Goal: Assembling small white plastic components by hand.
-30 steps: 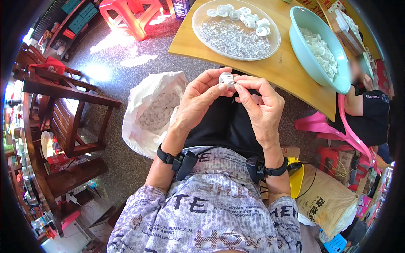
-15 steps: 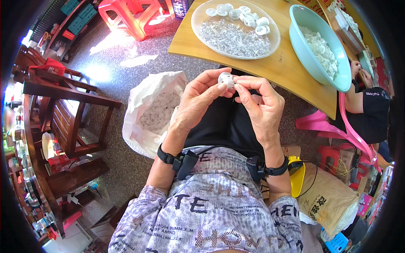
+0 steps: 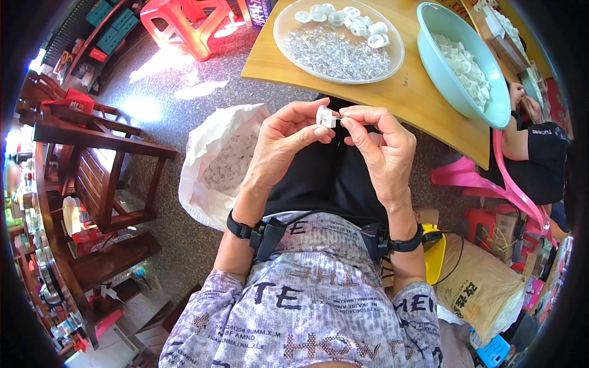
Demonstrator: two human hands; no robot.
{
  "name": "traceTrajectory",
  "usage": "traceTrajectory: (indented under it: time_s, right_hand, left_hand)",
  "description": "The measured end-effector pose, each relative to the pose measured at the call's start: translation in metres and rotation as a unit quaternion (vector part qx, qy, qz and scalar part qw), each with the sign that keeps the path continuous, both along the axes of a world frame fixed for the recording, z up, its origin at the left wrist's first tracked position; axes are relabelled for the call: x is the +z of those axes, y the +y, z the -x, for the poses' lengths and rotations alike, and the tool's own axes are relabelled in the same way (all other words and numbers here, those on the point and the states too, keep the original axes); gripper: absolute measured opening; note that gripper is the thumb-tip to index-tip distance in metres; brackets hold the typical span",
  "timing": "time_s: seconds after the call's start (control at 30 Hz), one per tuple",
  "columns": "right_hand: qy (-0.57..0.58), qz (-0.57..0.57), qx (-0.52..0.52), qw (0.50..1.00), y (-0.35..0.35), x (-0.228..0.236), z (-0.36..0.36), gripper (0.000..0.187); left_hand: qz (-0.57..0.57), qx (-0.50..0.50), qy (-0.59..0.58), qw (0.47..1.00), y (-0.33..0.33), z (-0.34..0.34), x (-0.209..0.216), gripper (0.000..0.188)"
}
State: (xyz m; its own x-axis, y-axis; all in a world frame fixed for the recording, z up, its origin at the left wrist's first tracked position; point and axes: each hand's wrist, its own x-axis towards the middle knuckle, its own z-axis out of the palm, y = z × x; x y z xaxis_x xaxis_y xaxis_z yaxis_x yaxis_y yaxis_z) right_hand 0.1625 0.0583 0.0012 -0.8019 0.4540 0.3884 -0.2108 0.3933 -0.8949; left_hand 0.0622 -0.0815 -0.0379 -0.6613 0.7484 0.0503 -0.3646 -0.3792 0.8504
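You are holding a small white plastic piece up in front of your chest, just below the near edge of the wooden table. Your left hand is pinching it, thumb underneath and fingertips curled over the top, so that hand is closed narrowly on the piece. Your right hand is meeting it from the other side, with thumb and forefinger pressed together on a thin metal pin whose tip is touching the white piece; the remaining fingers are folded loosely into the palm.

Beyond your hands, on the table, a clear round dish is holding a heap of the same thin metal pins, with several white plastic pieces gathered along its far side. To the right of the dish, past your right hand, a pale green basin is sitting filled with more white pieces. Down to the left of your left hand, on the floor, a white sack is standing open, full of small white parts. Farther left of it, a dark wooden chair is standing.
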Motion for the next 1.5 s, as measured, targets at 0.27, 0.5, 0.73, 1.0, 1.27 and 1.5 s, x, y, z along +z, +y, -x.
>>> traceTrajectory:
  time_s: [0.27, 0.5, 0.73, 1.0, 1.27, 1.5]
  right_hand:
    - [0.013, -0.039, 0.014, 0.999, -0.002, 0.000, 0.002, 0.008]
    - [0.020, 0.038, 0.051, 0.998, -0.001, 0.003, 0.000, 0.007]
    - [0.010, 0.110, 0.022, 0.994, 0.029, 0.029, 0.011, 0.007]
    - [0.110, -0.176, -0.260, 0.943, 0.145, 0.074, 0.019, 0.015]
    - [0.024, -0.469, -0.380, 0.797, 0.189, 0.085, 0.016, 0.024]
    - [-0.146, -0.335, -0.043, 0.930, 0.086, 0.036, 0.067, 0.016]
  left_hand:
    - [-0.001, 0.000, 0.006, 1.000, 0.001, 0.000, -0.001, 0.039]
    - [0.020, 0.005, 0.040, 0.999, 0.003, 0.003, 0.008, 0.043]
    - [0.066, -0.044, 0.182, 0.980, 0.037, 0.032, 0.050, 0.041]
    - [0.302, 0.186, 0.618, 0.702, 0.097, 0.156, 0.039, 0.048]
    - [0.363, 0.170, 0.700, 0.591, 0.123, 0.191, 0.022, 0.027]
    - [0.402, 0.153, 0.684, 0.590, 0.117, 0.188, 0.018, 0.027]
